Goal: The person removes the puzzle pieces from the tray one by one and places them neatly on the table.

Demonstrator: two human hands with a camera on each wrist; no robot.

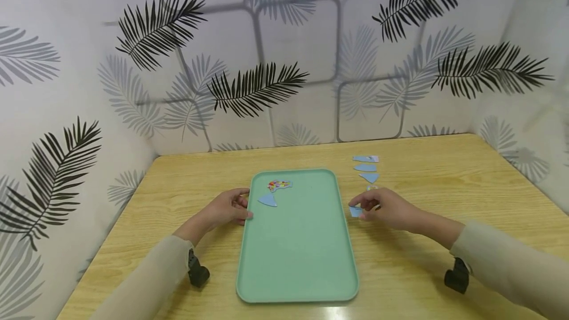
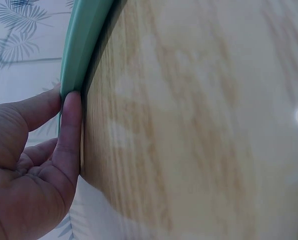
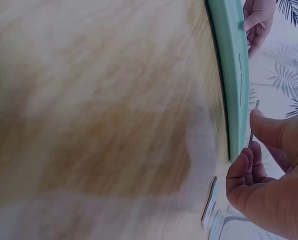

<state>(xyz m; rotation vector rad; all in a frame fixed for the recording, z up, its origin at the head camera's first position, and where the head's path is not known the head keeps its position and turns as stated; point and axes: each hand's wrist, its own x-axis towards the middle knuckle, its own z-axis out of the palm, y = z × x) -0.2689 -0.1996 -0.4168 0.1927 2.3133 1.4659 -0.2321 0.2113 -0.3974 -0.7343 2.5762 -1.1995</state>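
A green tray (image 1: 298, 256) lies on the table. On its left rim, my left hand (image 1: 228, 207) grips with thumb and fingers; the left wrist view shows that same hand (image 2: 39, 160) at the tray's edge (image 2: 81, 45). My right hand (image 1: 386, 209) pinches a thin, flat light-blue puzzle piece (image 1: 355, 211) just beyond the tray's right rim. From the right wrist, this piece (image 3: 257, 105) appears edge-on between thumb and fingers. Inside the tray, near its far left corner, are a multicoloured piece (image 1: 279, 185) and a blue fan-shaped piece (image 1: 268, 200), close together.
Right of the tray's far end, several blue pieces (image 1: 366, 167) lie in a column on the wooden table (image 1: 426, 172). One (image 1: 372, 187) is partly hidden by my right hand. A leaf-patterned wall covering (image 1: 302, 107) rises behind the table and along its left.
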